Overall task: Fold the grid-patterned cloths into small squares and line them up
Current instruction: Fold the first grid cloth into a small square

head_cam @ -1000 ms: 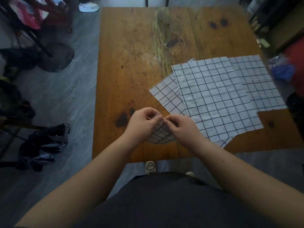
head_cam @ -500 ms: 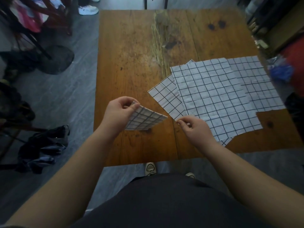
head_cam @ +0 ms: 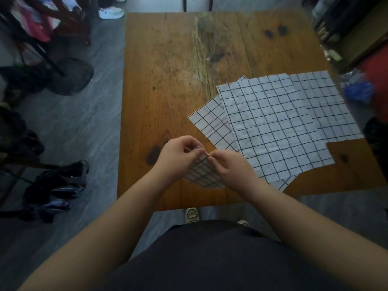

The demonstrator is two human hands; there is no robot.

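Note:
A small folded white cloth with a black grid (head_cam: 202, 175) is held just above the near edge of the wooden table (head_cam: 168, 80). My left hand (head_cam: 178, 155) pinches its upper corner from the left. My right hand (head_cam: 230, 166) pinches the same corner from the right, fingertips touching. Most of the folded cloth is hidden under both hands. To the right, several unfolded grid cloths overlap flat on the table: a large top one (head_cam: 270, 127), one peeking out at its left (head_cam: 210, 122), and one at the far right (head_cam: 327, 106).
The table's left half and far end are bare worn wood with dark knots (head_cam: 275, 32). A dark bag (head_cam: 56, 185) lies on the grey floor at left. A person's white shoe (head_cam: 111, 12) stands beyond the table's far left corner. Blue and red items (head_cam: 359, 91) sit off the right edge.
Half a second ago my left hand alone held the folded cloth out to the left while my right hand touched the flat cloths. Both hands have come back together on the folded cloth.

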